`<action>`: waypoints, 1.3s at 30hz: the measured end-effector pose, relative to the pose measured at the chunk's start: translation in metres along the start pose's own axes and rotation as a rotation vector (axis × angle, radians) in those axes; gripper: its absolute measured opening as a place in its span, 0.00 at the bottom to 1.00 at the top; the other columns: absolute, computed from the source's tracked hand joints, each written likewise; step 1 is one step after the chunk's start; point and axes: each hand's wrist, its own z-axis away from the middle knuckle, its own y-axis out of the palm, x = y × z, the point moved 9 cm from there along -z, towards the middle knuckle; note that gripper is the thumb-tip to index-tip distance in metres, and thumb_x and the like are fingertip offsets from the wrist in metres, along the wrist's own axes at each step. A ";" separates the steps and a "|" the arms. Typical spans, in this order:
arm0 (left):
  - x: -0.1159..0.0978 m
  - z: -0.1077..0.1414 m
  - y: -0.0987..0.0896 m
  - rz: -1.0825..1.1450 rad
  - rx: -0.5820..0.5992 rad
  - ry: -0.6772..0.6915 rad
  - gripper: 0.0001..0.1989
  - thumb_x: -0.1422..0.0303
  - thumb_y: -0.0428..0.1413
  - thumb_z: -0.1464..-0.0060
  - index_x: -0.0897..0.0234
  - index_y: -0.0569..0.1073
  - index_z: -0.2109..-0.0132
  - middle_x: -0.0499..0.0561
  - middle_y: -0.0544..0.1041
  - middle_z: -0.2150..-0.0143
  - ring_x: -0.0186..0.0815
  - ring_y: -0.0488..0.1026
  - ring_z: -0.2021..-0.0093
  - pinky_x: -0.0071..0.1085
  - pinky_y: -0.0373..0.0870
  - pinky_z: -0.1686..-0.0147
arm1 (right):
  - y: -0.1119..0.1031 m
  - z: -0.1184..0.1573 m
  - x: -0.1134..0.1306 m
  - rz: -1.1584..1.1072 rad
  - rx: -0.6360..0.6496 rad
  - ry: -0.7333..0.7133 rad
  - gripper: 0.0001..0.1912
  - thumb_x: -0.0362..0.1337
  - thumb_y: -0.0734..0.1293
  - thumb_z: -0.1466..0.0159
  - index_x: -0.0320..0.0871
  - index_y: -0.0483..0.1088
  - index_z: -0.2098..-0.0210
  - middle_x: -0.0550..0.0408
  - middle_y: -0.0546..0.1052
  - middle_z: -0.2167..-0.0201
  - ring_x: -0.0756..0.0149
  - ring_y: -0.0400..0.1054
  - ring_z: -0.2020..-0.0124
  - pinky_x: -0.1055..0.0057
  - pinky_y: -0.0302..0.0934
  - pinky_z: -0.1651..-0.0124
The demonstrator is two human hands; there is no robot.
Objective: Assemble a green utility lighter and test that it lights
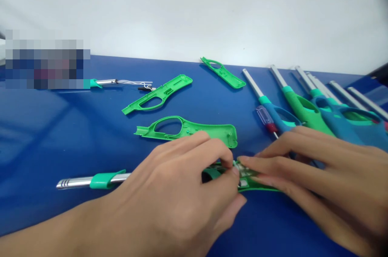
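Note:
A half-open gas lighter lies across the front of the table, its green shell half (266,184) showing inner parts. To the left extends its silver tube (77,182) with a teal collar (104,180). My left hand (182,184) is closed over the lighter's middle, thumb and forefinger pinched at the inner parts. What exactly lies between those fingertips is hidden. From the other side my right hand (321,172) is closed on the lighter, fingertips at a clear part (242,169) in the shell. Just behind my hands lies a loose green shell half (209,130).
Further back lie two more green shell halves (174,86) (230,77). At the right are several assembled lighters (306,113) and a screwdriver (265,117). A tube with white wires (133,82) lies at the left on the blue table (60,135), beside a blurred patch.

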 end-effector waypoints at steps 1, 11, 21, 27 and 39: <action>0.001 0.004 0.001 0.022 -0.002 0.004 0.15 0.67 0.61 0.10 0.56 0.91 0.51 0.49 0.90 0.51 0.37 0.85 0.57 0.33 0.86 0.51 | 0.000 0.000 0.001 0.005 0.013 -0.005 0.21 0.34 0.61 0.07 0.58 0.85 0.33 0.56 0.87 0.51 0.56 0.85 0.58 0.56 0.78 0.60; 0.004 0.006 0.006 0.050 -0.030 0.073 0.21 0.70 0.57 0.10 0.59 0.93 0.52 0.47 0.91 0.53 0.36 0.85 0.61 0.37 0.83 0.60 | -0.003 -0.001 0.001 0.002 0.015 -0.046 0.16 0.35 0.65 0.07 0.53 0.88 0.40 0.57 0.90 0.49 0.59 0.87 0.56 0.59 0.80 0.55; -0.002 0.018 -0.007 -0.119 -0.128 0.027 0.16 0.64 0.57 0.07 0.60 0.88 0.44 0.51 0.95 0.49 0.46 0.94 0.53 0.46 0.96 0.48 | -0.007 -0.005 0.006 -0.036 -0.012 -0.065 0.19 0.29 0.62 0.08 0.51 0.86 0.41 0.57 0.87 0.50 0.61 0.84 0.58 0.59 0.77 0.53; -0.006 0.024 -0.002 -0.233 -0.121 0.047 0.08 0.68 0.66 0.16 0.59 0.89 0.49 0.49 0.93 0.53 0.46 0.91 0.61 0.45 0.92 0.63 | -0.002 0.012 0.000 -0.061 -0.092 -0.029 0.11 0.48 0.74 0.09 0.59 0.91 0.37 0.54 0.90 0.48 0.52 0.86 0.51 0.57 0.80 0.53; -0.008 0.023 -0.004 -0.231 -0.118 0.022 0.16 0.70 0.59 0.13 0.60 0.92 0.51 0.51 0.93 0.54 0.46 0.91 0.59 0.46 0.92 0.60 | -0.001 0.017 -0.003 -0.054 -0.109 -0.019 0.10 0.49 0.77 0.11 0.61 0.92 0.37 0.55 0.91 0.48 0.51 0.85 0.51 0.55 0.81 0.51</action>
